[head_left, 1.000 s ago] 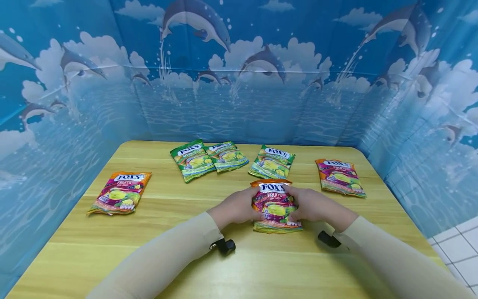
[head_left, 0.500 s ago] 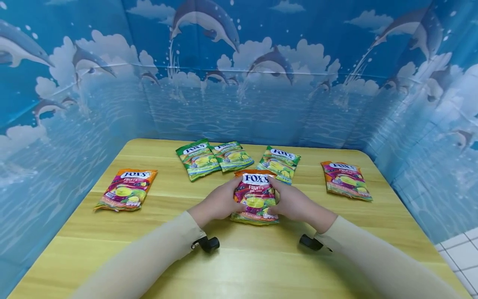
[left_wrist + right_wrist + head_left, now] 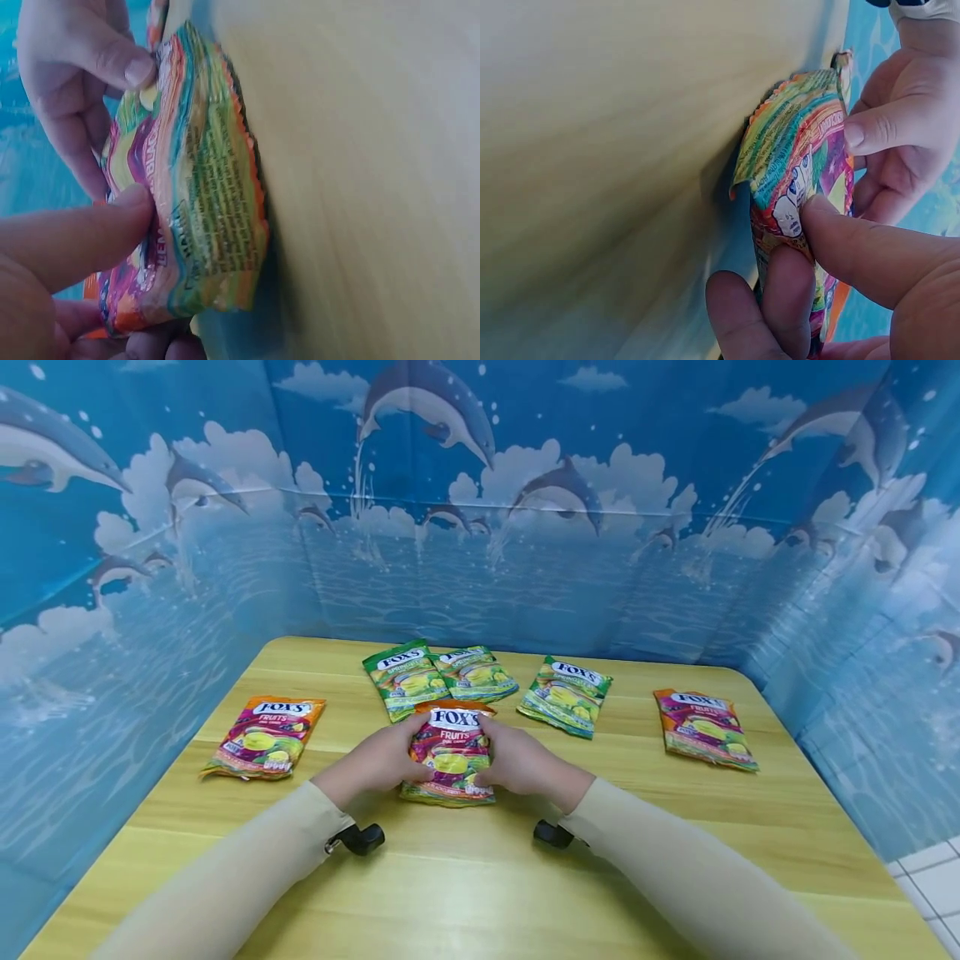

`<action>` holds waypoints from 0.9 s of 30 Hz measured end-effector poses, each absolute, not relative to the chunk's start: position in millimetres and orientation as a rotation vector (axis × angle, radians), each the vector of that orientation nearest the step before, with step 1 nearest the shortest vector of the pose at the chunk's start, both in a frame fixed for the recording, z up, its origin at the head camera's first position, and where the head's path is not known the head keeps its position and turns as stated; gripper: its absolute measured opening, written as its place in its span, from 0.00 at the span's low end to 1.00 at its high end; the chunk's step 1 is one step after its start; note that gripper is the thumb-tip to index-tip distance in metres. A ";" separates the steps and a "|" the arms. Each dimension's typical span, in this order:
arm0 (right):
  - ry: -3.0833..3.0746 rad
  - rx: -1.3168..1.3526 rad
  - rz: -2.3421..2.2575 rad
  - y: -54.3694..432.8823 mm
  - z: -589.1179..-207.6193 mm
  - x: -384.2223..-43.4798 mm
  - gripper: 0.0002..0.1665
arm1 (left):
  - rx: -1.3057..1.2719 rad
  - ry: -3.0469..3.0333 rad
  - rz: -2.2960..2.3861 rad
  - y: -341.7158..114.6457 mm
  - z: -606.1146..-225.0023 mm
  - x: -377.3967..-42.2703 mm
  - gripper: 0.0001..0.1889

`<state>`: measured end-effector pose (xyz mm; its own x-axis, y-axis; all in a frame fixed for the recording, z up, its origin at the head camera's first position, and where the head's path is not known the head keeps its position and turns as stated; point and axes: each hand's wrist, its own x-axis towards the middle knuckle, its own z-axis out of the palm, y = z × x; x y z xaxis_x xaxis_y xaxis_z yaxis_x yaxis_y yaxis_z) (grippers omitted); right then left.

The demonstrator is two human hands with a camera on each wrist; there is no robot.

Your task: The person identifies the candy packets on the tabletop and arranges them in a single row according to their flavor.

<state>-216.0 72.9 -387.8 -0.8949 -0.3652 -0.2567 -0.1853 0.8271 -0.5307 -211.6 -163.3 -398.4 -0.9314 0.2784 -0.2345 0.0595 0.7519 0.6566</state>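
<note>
The Fruits packet [image 3: 452, 753] at mid-frame is glossy, crinkled plastic film — likewise the green packets [image 3: 566, 696] above. The tabletop [image 3: 465, 902] looks smooth, wood-grained, softly shiny; the sleeves [image 3: 232, 868], lower left and right, matt cloth; the backdrop [image 3: 480, 581] across the top — a creased sheet.

Blue dolphin-print sheeting [image 3: 480, 589] borders a wood-grain table [image 3: 465, 893], beside apparently tiled white floor [image 3: 936, 887].

Wood-grain table [image 3: 465, 893]: three green packets [image 3: 567, 697], two orange-purple packets [image 3: 262, 740].
</note>
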 end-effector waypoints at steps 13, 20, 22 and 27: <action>2.600 -0.526 -0.742 2.3 -400.7 -226.1 0.64 | 0.227 2.636 0.810 -240.2 -398.2 -219.7 0.53; 2.615 -0.575 -0.701 -22.1 -408.4 -230.4 0.63 | 0.268 2.673 0.680 -266.5 -395.5 -219.6 0.52; 2.622 -0.583 -0.673 -26.7 -409.9 -231.4 0.62 | 0.292 2.688 0.639 -271.7 -394.7 -220.7 0.51; 2.663 -0.633 -0.511 -35.3 -409.1 -233.0 0.63 | 0.313 2.702 0.543 -282.3 -389.7 -224.6 0.50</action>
<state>-233.0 -35.3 -409.1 -0.8367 -0.4853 -0.2537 -0.3568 0.8346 -0.4197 -224.6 -282.3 -389.7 -0.9085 0.2826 -0.3078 0.1418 0.9014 0.4091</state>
